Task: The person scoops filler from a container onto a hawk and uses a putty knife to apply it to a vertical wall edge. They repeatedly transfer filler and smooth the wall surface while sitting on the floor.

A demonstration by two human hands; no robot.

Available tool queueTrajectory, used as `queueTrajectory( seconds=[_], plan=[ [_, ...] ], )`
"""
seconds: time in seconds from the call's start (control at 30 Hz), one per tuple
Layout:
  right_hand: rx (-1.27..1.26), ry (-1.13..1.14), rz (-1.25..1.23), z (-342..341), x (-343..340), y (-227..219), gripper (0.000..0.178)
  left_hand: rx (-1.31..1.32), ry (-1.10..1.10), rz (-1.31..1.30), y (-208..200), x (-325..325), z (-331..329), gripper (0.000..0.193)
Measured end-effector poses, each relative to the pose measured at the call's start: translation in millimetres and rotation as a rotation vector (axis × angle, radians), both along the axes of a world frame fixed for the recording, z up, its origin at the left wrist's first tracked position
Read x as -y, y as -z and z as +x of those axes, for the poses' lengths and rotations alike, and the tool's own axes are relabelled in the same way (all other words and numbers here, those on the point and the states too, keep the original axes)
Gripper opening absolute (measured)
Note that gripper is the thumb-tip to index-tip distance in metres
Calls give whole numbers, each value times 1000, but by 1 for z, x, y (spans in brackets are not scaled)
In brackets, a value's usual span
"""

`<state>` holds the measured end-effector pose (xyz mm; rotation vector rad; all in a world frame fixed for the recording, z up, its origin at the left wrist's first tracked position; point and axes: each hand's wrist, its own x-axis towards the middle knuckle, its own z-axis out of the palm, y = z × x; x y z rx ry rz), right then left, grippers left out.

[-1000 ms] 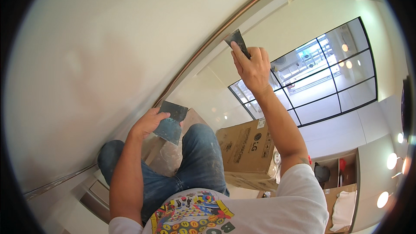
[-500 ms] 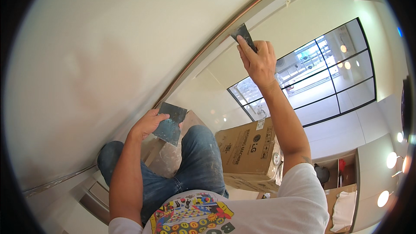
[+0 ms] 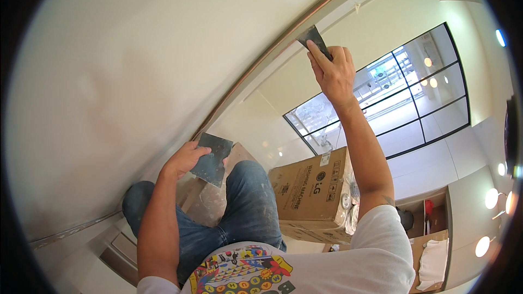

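My left hand (image 3: 183, 160) grips a flat, dark, square-edged putty knife blade (image 3: 213, 160), its thumb lying across the face; pale specks dot the surface. Raised up and to the right, my right hand (image 3: 335, 74) holds a smaller dark putty knife (image 3: 315, 41) with the index finger stretched along its blade. That blade is at the pale ledge beside a copper-coloured strip (image 3: 283, 35), which runs along the edge of the pale surface; whether it touches cannot be told. Both handles are hidden in my hands.
A broad pale wall-like surface (image 3: 120, 65) fills the left. Below my right arm stands a large cardboard box (image 3: 310, 185). A black-framed window (image 3: 392, 92) lies beyond that arm. An open cabinet (image 3: 436, 218) is at the lower right. My jeans-clad legs are bent in the middle.
My right hand and its putty knife have shifted slightly right and upward along the strip. The left hand keeps its hold on the other knife, nearly still. The view has tilted slightly.
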<state>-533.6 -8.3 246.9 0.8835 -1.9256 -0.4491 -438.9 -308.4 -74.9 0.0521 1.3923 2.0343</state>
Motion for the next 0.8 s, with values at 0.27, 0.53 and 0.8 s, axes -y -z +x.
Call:
queueTrajectory(
  seconds=[0.27, 0.53, 0.8],
  plan=[
    [-27, -51, -41, 5, -8, -16, 37, -9, 2, -20, -3, -1, 1, 36],
    [-39, -46, -49, -2, -13, -31, 34, 10, 15, -18, 10, 2, -2, 34],
    [-231, 135, -130, 22, 30, -26, 30, 0, 10, 33, 9, -2, -3, 28]
  ],
)
